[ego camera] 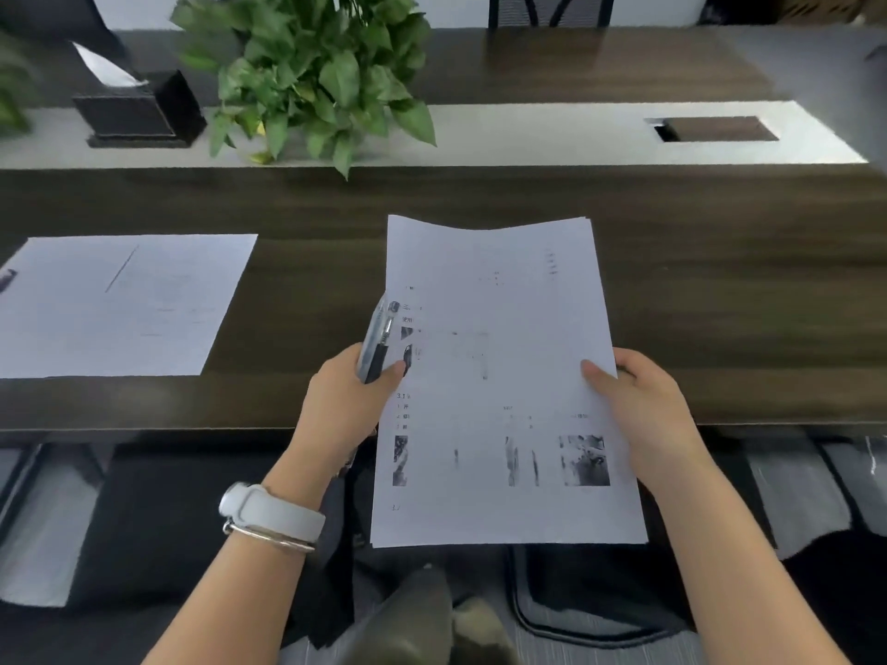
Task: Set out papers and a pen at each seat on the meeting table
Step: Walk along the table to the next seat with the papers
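I hold a thin stack of printed papers [499, 376] over the near edge of the dark wooden meeting table [696, 290]. My left hand [345, 400] grips the stack's left edge and also clasps several pens [377, 340] against it. My right hand [643, 405] pinches the stack's right edge, thumb on top. A second set of papers [120, 304] lies flat on the table at the left seat, and a dark pen [7, 279] shows at its left edge, cut off by the frame.
A leafy potted plant [312, 74] and a black tissue box [134, 108] stand on the table's pale middle strip. A cable hatch [715, 129] sits at the right of that strip. Black chairs [158, 520] are tucked under the near edge; another chair [552, 9] stands across.
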A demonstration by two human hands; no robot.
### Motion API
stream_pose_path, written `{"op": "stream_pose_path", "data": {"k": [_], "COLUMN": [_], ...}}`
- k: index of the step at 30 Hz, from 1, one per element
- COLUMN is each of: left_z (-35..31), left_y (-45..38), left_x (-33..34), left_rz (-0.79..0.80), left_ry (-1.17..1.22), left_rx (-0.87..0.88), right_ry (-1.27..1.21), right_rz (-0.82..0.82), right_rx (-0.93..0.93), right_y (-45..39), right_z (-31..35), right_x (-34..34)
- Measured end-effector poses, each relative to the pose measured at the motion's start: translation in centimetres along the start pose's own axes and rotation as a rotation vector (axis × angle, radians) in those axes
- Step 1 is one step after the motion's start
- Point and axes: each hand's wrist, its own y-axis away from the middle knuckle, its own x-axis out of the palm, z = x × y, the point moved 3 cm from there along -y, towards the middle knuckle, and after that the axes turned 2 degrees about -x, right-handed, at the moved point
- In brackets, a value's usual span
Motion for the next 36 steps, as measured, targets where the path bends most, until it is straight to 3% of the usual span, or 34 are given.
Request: {"op": "stream_pose_path", "data": {"k": [15, 36], "left_z": [0.4, 2.3], "left_y": [-17.6, -25.3], "left_x": [1.0, 5.3], "left_rz": [0.07, 0.136], "left_ry": [-0.033, -0.064], "left_rx": [-0.115, -0.283], "right_ry": [0.107, 0.184], "right_rz": [0.001, -0.127], "right_rx": [0.108, 0.238], "right_y": [-15.9, -25.0], "right_z": [1.7, -2.3], "right_x": [7.9, 8.2]}}
